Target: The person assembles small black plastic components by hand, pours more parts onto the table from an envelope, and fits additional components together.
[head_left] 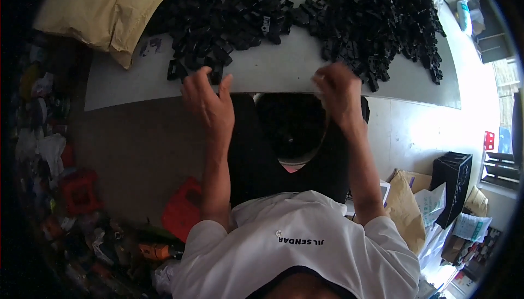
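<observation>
Two heaps of small black plastic parts lie on a pale grey table (273, 72): a left heap (218, 20) and a larger right heap (376, 20). My left hand (208, 101) is at the table's near edge, beside a few parts at the front of the left heap. Its thumb and forefinger stand apart, and nothing shows between them. Over the same edge, by the front of the right heap, my right hand (341, 94) has bent fingers blurred by motion. Whether it holds a part cannot be made out. Between my knees sits a round container (284, 161) with a dark inside.
A large tan paper sack (103, 9) rests on the table's far left. On the floor at left are red plastic stools (79, 190), an orange tool (155, 251) and clutter. A black box (452, 181), paper bags (406, 206) and plastic wrapping stand at right.
</observation>
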{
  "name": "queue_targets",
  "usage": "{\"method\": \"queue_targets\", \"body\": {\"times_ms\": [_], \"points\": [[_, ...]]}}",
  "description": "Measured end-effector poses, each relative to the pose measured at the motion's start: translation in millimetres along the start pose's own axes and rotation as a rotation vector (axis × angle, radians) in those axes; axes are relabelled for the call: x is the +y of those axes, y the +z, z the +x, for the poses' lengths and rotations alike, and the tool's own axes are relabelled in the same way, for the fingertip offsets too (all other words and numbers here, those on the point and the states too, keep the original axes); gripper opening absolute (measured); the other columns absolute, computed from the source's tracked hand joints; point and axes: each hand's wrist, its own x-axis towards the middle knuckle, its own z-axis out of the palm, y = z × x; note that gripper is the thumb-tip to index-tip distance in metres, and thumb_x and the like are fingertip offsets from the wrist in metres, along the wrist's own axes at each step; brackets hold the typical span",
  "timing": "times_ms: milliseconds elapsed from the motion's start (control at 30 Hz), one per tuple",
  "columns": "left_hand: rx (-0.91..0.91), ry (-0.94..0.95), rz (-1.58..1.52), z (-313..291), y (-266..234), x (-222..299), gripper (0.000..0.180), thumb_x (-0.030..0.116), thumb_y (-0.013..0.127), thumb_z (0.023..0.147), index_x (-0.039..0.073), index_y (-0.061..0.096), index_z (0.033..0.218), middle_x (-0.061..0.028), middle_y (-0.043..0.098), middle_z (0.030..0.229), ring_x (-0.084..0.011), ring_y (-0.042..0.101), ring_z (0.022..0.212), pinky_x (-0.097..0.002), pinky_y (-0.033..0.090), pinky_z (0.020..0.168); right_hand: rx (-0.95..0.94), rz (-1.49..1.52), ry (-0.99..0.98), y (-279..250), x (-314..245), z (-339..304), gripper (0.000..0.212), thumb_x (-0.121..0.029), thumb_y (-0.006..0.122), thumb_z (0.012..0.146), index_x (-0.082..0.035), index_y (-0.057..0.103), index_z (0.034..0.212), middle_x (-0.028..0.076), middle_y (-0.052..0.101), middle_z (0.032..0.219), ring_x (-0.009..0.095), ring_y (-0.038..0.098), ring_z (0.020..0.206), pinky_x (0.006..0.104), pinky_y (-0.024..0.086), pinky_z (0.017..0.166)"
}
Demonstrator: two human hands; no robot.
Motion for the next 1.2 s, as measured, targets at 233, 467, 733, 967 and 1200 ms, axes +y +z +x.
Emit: {"method": "queue_targets", "body": {"times_ms": [233,467,733,967,1200], "points": [[-0.026,0.008,0.226,5,22,-3,0.032,0.02,0.074,0.081,0.007,0.058,0.105,-0.01,0.052,0.102,-0.0298,0.051,0.098,-0.0452,0.044,0.08,0.162,-0.546,0.16,25,15,38,0.021,-0.017,0.07,0.078,-0.006,0.06,0.091,0.012,0.057,0.093,0.034,0.061,0.08,0.0439,0.047,0.065],[-0.065,0.038,-0.072,-4,22,9,0.03,0.008,0.074,0.079,0.007,0.058,0.105,-0.0092,0.058,0.103,-0.0251,0.055,0.099,-0.0411,0.046,0.083,0.183,-0.515,0.152,29,4,42,0.025,-0.016,0.069,0.077,-0.004,0.056,0.095,0.014,0.052,0.099,0.034,0.059,0.094,0.0455,0.047,0.067],[-0.487,-0.42,-1.456,-1,30,26,0.021,0.018,0.067,0.088,0.005,0.059,0.101,-0.0073,0.063,0.093,-0.0144,0.061,0.085,-0.0291,0.049,0.077,0.132,-0.666,0.154,31,13,46,0.021,-0.009,0.064,0.078,-0.002,0.056,0.096,0.015,0.051,0.101,0.034,0.058,0.096,0.0439,0.048,0.069],[-0.579,-0.564,-1.621,-2,27,38,0.023,0.019,0.062,0.091,0.005,0.055,0.109,-0.0061,0.062,0.09,-0.0159,0.063,0.075,-0.0304,0.052,0.065,0.228,-0.507,0.149,28,10,36,0.018,-0.007,0.062,0.076,-0.003,0.055,0.093,0.015,0.051,0.098,0.033,0.058,0.094,0.0439,0.048,0.069],[-0.518,-0.512,-1.555,-5,27,47,0.02,0.019,0.057,0.095,0.002,0.061,0.105,-0.0038,0.061,0.087,-0.0104,0.06,0.062,-0.0215,0.051,0.055,0.163,-0.616,-0.013,28,21,29,0.023,-0.012,0.069,0.075,-0.005,0.056,0.092,0.013,0.055,0.096,0.032,0.059,0.088,0.0422,0.048,0.068]]}}
